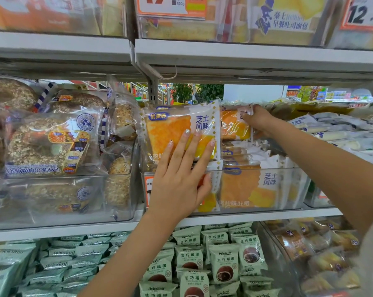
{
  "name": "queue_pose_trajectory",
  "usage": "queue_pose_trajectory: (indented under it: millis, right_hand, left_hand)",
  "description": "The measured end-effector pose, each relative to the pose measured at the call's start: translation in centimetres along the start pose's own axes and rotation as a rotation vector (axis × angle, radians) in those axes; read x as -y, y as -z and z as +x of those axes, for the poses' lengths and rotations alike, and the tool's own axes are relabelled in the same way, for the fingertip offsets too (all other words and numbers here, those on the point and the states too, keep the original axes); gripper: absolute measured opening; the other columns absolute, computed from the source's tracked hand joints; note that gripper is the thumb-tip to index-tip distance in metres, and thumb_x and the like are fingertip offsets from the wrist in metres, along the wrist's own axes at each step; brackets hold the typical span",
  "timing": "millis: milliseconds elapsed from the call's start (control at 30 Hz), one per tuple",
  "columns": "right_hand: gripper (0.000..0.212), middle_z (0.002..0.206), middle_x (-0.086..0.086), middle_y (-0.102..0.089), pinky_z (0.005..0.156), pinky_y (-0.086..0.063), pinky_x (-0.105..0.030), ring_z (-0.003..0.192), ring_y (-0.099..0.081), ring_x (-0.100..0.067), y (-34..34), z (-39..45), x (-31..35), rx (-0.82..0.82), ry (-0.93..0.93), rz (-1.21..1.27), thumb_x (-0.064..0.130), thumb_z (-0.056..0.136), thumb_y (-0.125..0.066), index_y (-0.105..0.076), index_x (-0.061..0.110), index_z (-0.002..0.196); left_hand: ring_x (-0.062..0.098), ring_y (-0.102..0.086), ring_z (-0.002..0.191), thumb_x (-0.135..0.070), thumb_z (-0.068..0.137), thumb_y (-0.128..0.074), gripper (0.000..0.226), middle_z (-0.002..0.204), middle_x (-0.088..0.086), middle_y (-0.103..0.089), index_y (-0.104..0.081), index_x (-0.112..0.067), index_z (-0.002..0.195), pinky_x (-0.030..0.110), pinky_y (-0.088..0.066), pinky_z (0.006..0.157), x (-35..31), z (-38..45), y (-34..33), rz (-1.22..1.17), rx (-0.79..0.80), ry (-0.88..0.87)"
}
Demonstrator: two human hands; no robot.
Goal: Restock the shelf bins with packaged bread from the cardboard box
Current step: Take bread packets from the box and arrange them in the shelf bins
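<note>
Nearest the camera, at the bottom of the frame, pale green Beleomil snack packs (pixel 224 262) fill the lower shelf; they play no part here. Above them, in the centre, the left hand (pixel 181 168) lies flat with fingers straight and spread against the front cheese toast pack (pixel 181 133), pressing it upright over the rim of the clear shelf bin (pixel 267 170). To do this well, the palm should hold that pack steady and facing forward, without crushing the soft bread, while the other hand works behind. Further back, right of centre, the right hand (pixel 258 121) reaches over the bin and seems to pinch the top edge of a rear cheese toast pack (pixel 232 125); its fingertips are partly hidden, so the hold is a judgement. That pack wants seating straight behind the front one, label outward. The cardboard box is not in view. At the left, oat bagel packs (pixel 50 142) fill the neighbouring bin.
</note>
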State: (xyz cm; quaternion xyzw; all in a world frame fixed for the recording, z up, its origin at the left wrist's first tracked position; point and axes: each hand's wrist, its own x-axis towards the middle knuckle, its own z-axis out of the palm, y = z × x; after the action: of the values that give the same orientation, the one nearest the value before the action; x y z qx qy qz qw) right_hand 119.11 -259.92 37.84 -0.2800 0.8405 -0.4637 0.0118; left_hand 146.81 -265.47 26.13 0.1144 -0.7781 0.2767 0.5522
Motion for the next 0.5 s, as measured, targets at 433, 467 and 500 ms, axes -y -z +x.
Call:
queue_pose_trajectory:
  millis: [433, 467, 500]
  right_hand:
    - [0.075, 0.137, -0.012, -0.048, 0.076, -0.047, -0.037, 0.118, -0.053, -0.03, -0.4, -1.3, 1.0, 0.063, -0.095, 0.129, 0.03, 0.082, -0.072, -0.03, 0.011, 0.141]
    - [0.085, 0.139, -0.012, -0.047, 0.074, -0.047, -0.036, 0.117, -0.054, -0.03, -0.4, -1.4, 1.1, 0.06, -0.102, 0.132, 0.031, 0.075, -0.077, -0.028, 0.01, 0.142]
    - [0.092, 0.14, -0.013, -0.046, 0.073, -0.047, -0.036, 0.118, -0.053, -0.03, -0.4, -1.6, 1.2, 0.052, -0.102, 0.132, 0.031, 0.071, -0.081, -0.026, 0.01, 0.143]
  left_hand:
    - [0.027, -0.029, 0.142, -0.036, 0.096, -0.035, 0.05, 0.15, 0.01, -0.036, -0.042, -0.019, 0.143, 0.045, -0.025, 0.115, 0.0, -0.1, -0.1, 0.0, 0.015, 0.001]
    - [0.027, -0.028, 0.142, -0.036, 0.096, -0.035, 0.05, 0.151, 0.01, -0.035, -0.042, -0.019, 0.143, 0.045, -0.024, 0.116, 0.0, -0.1, -0.1, -0.002, 0.017, 0.002]
    - [0.027, -0.028, 0.142, -0.036, 0.096, -0.036, 0.051, 0.151, 0.01, -0.035, -0.042, -0.019, 0.143, 0.045, -0.024, 0.116, 0.0, -0.1, -0.1, -0.004, 0.017, 0.002]
